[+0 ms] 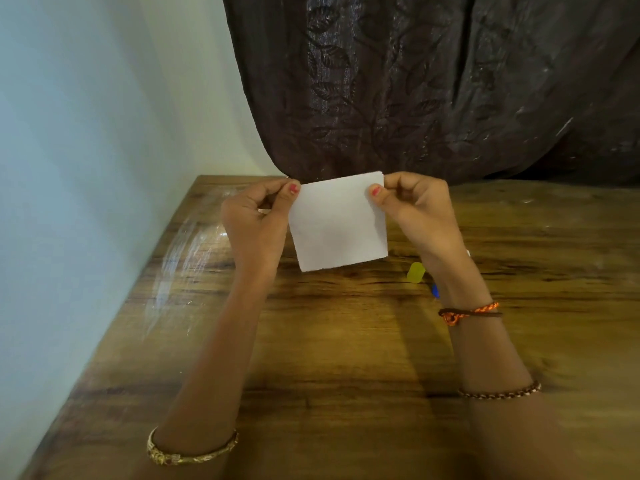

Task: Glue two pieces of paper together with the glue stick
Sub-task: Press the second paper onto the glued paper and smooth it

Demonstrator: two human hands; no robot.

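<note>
Holding a white square of paper (pixel 338 223) up above the wooden table (pixel 346 341), the person pinches it at both upper corners in the head view. The left hand (pixel 256 223) grips the corner at 10 o'clock on the sheet, thumb on the near face and fingers curled behind. The right hand (pixel 415 209) clamps the corner at 2 o'clock the same way. Both thumbnails are painted red. The paper hangs clear of the tabletop, its lower edge free; at the top right corner the edge looks doubled, but whether it is one sheet or two pressed together cannot be told.

At 4 o'clock from the paper, partly hidden behind the right wrist, a yellow cap (pixel 415 272) lies on the table, with a small blue piece (pixel 435 290) just beside it. The right forearm wears an orange-and-brown thread band (pixel 467 312) and a braided bracelet (pixel 502 392); the left wears a gold bangle (pixel 187 457). At 12 o'clock a dark patterned curtain (pixel 433 81) hangs behind the table, and a pale wall (pixel 86 133) runs along at 9 o'clock.
</note>
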